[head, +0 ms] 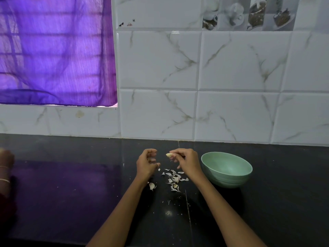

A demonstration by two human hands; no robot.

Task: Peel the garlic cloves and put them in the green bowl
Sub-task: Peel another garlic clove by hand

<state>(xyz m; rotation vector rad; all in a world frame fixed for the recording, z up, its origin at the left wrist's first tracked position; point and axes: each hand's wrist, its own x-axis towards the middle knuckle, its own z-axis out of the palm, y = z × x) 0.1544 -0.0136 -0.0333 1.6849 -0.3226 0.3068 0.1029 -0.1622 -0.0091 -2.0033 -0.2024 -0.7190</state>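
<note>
My right hand (185,160) pinches a pale garlic clove (169,155) between thumb and fingertips, a little above the black counter. My left hand (146,163) hovers just left of it with fingers loosely curled and nothing in them. A green bowl (227,169) stands on the counter right of my right hand; its visible inside looks bare. Below the hands lies a scatter of white garlic skins (173,178). One garlic clove (152,186) with skin lies beside my left wrist.
The black counter (267,202) runs to a white marble-tiled wall (195,113). A purple curtain (53,50) covers a window at upper left. Another person's arm with bangles (5,175) shows at the far left edge.
</note>
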